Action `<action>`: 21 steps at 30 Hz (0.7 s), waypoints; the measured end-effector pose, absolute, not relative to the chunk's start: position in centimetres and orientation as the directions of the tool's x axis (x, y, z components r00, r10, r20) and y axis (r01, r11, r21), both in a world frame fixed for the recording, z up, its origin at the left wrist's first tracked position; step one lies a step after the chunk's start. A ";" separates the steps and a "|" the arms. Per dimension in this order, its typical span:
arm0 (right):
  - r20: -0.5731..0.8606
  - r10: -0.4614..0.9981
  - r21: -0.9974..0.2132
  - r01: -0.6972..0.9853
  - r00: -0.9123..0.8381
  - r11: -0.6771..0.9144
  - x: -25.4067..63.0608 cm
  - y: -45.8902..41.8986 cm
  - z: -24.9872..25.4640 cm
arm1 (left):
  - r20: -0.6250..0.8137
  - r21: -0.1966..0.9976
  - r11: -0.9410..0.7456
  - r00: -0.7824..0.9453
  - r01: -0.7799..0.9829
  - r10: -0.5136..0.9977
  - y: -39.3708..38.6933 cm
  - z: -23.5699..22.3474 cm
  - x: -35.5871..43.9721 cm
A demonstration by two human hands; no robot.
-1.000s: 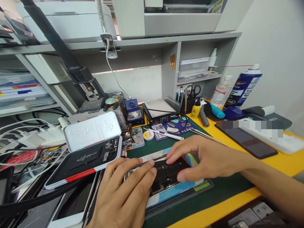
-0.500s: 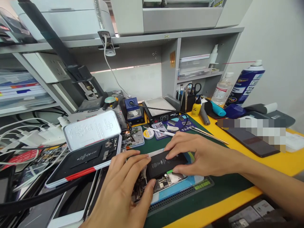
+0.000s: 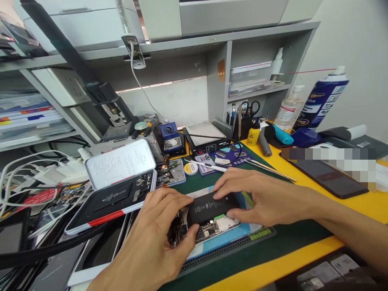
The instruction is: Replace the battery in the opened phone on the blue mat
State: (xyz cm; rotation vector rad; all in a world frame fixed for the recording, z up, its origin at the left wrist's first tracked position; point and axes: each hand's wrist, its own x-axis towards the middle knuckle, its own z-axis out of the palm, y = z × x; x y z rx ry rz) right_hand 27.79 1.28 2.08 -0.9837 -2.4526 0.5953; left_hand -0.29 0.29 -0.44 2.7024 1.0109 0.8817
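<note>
An opened phone (image 3: 209,230) with its circuit boards bare lies on a blue and green work mat (image 3: 230,244). A black battery (image 3: 209,208) sits tilted over the phone's body. My left hand (image 3: 154,242) grips the phone's left end, thumb on the near edge and fingers curled over the far edge. My right hand (image 3: 260,198) pinches the right end of the battery between thumb and fingers.
An open tin case (image 3: 118,182) with parts lies left of the phone. Behind stand a blue soldering station (image 3: 171,141), a heating plate (image 3: 206,137), a tool holder (image 3: 242,121), a spray can (image 3: 321,105). A dark phone (image 3: 330,178) lies on the yellow table at right. Cables crowd the left.
The battery, which lay flat in the phone a second ago, has come up out of the body in my right hand. My left hand has closed tighter round the phone's left end.
</note>
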 end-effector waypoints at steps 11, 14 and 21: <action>0.248 0.724 -0.532 0.534 -0.643 0.657 28.0 1.5 2.0 | 0.496 0.235 -0.798 0.637 0.555 0.589 0.4 0.1 -0.3; 0.244 0.725 -0.533 0.535 -0.644 0.655 28.0 1.4 1.9 | 0.490 0.218 -0.806 0.653 0.550 0.577 0.4 0.2 -0.4; 0.244 0.730 -0.554 0.526 -0.639 0.646 27.9 1.5 2.0 | 0.454 0.148 -0.837 0.716 0.527 0.531 0.8 1.3 0.3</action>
